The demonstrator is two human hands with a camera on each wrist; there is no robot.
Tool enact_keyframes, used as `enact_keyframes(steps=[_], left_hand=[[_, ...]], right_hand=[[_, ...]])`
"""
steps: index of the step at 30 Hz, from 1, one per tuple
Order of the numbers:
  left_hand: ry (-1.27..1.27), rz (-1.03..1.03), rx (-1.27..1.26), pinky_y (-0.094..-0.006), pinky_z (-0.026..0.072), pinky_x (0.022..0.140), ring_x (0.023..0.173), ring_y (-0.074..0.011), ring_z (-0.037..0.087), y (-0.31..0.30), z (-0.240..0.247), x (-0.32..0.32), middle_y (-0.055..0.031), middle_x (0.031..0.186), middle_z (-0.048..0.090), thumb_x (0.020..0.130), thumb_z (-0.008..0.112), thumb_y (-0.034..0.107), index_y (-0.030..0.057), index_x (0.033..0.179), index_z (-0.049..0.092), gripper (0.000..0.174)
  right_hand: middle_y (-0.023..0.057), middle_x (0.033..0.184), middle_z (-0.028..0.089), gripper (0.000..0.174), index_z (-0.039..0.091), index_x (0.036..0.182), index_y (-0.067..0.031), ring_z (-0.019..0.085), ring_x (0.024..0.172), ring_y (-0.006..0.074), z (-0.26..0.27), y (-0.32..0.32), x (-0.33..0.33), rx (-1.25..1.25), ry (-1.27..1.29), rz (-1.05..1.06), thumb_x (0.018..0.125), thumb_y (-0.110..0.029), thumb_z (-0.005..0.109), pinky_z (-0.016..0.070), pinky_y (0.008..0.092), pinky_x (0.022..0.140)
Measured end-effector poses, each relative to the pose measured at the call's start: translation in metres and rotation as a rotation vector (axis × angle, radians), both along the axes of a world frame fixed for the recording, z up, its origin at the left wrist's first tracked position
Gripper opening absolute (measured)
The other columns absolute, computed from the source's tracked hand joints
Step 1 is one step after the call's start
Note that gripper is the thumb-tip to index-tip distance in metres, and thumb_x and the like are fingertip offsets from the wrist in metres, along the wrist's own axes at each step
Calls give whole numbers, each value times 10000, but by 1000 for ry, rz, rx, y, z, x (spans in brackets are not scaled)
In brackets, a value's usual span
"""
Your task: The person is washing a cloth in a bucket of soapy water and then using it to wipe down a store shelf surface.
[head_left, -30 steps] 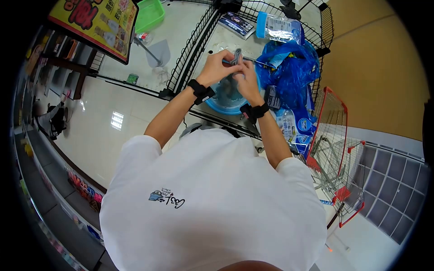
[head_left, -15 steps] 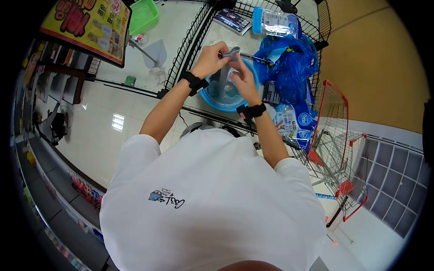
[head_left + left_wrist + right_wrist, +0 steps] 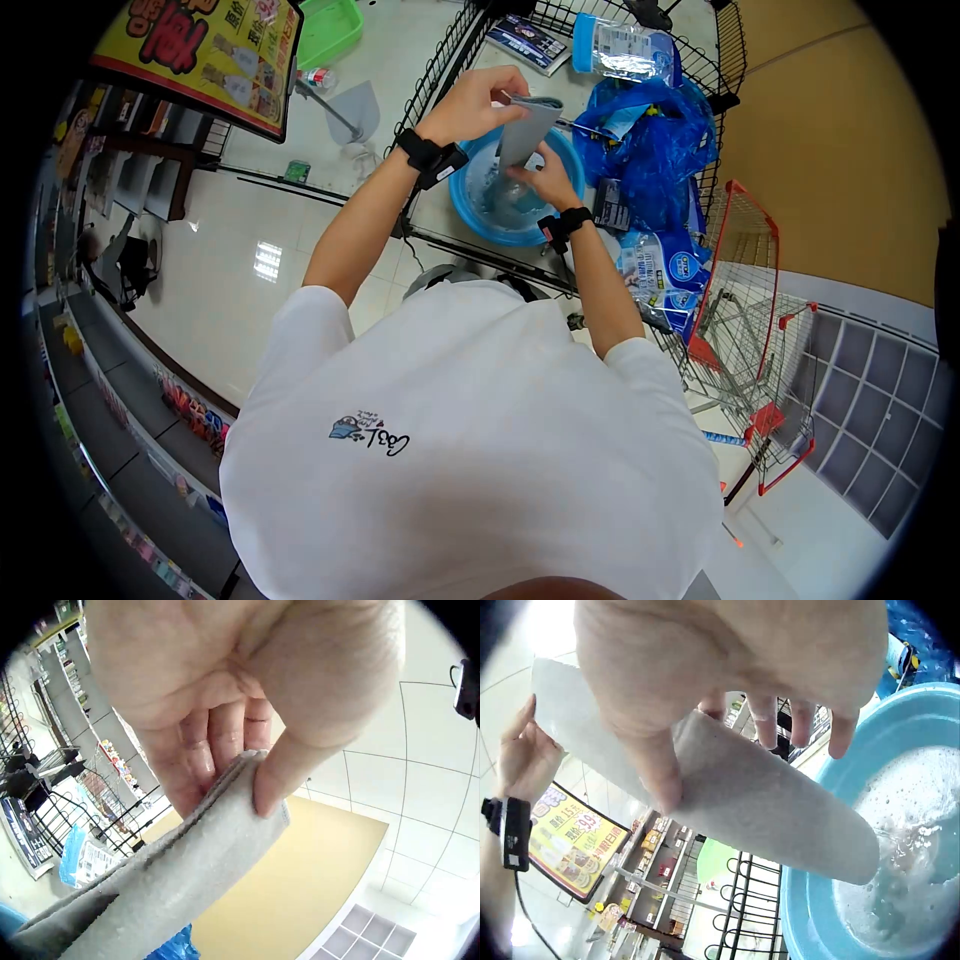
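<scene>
Right wrist: blue basin (image 3: 855,748) holds foamy water (image 3: 919,791), right hand (image 3: 727,667) grips cloth (image 3: 769,806)

Floor: glossy pale tile (image 3: 225,290), reflecting a bright rectangular light (image 3: 267,260). Walls: a plain tan panel (image 3: 830,170) beside white surfaces; a grid of grey squares (image 3: 865,430) in pale framing. Ceiling: white, marked with thin dark lines (image 3: 431,780). Fixtures: stocked dark shelving (image 3: 125,400), red-trimmed wire carts (image 3: 750,340) and a yellow-and-red sign (image 3: 205,65). Lighting: bright.

Left hand (image 3: 478,106), right hand (image 3: 550,182) pinching
</scene>
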State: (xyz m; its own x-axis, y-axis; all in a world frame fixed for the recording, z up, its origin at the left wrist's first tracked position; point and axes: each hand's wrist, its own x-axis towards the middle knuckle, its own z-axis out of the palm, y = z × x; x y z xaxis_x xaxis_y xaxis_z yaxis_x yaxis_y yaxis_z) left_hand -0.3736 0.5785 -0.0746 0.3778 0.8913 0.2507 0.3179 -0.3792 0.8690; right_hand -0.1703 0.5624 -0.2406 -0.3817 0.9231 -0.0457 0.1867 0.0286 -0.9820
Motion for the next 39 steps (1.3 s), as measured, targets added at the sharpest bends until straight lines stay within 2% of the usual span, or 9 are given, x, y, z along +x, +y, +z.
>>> enact_keyframes(steps=[5,9,16,23,25,28,31,38,39], left_hand=[[-53,-45,18,-225,496,732,776,-71,591,11,-2,4,-5,883,627,808,736,49,14,951,597,202],[-39,-11,-23,-224,495,727,776,-70,595,19,-1,3,-7,882,628,811,739,53,15,952,594,206],[-44,216,2,-271,523,673,724,-136,636,57,-38,-24,-68,809,668,796,772,156,9,987,631,280],[-318,454,-393,-286,592,689,760,-173,673,68,-107,-43,-106,862,672,804,759,121,-38,923,612,247],[-359,514,-517,-301,602,682,749,-196,679,64,-129,-44,-130,879,669,810,744,99,-50,913,608,227],[-424,468,-683,-320,595,664,752,-198,674,49,-155,-47,-114,861,649,818,752,120,-45,958,592,269],[-311,443,-835,-304,586,639,686,-197,670,32,-176,-49,-116,793,645,852,729,176,-41,953,579,282],[-10,284,-854,-275,575,632,683,-158,650,6,-191,-44,-132,873,659,869,708,225,-67,1102,542,409],[116,316,-843,-322,572,731,805,-218,671,5,-196,-40,-178,1001,668,853,715,252,-79,1182,539,500]], right_hand=[[87,1170,650,661,569,1266,-77,594,1081,236,13,-1,-8,-24,40,-41,686,-235,846,420,372,965],[61,1062,675,472,636,1170,-63,621,914,166,9,5,-15,-63,85,-15,750,-202,800,468,314,829],[37,887,670,278,665,1057,14,597,779,128,14,-3,-16,-188,306,-66,802,-96,676,470,277,754],[36,791,629,206,662,867,10,555,724,134,-1,-5,-3,-306,325,-190,759,-140,572,433,269,691],[35,753,611,201,650,791,10,531,692,133,-9,-5,0,47,187,-165,759,-169,566,407,270,649],[37,725,597,209,645,762,9,524,677,137,-6,-3,-1,-154,311,-218,774,-181,558,400,274,636],[31,686,572,202,633,724,6,516,665,142,6,-8,6,-183,217,-250,780,-174,562,400,274,643],[35,785,594,210,609,961,-35,529,692,131,-12,-1,13,-311,208,-440,775,-130,593,411,255,655],[43,816,599,247,586,1015,-51,540,718,134,-12,0,16,-319,144,-392,778,-120,593,419,255,669]])
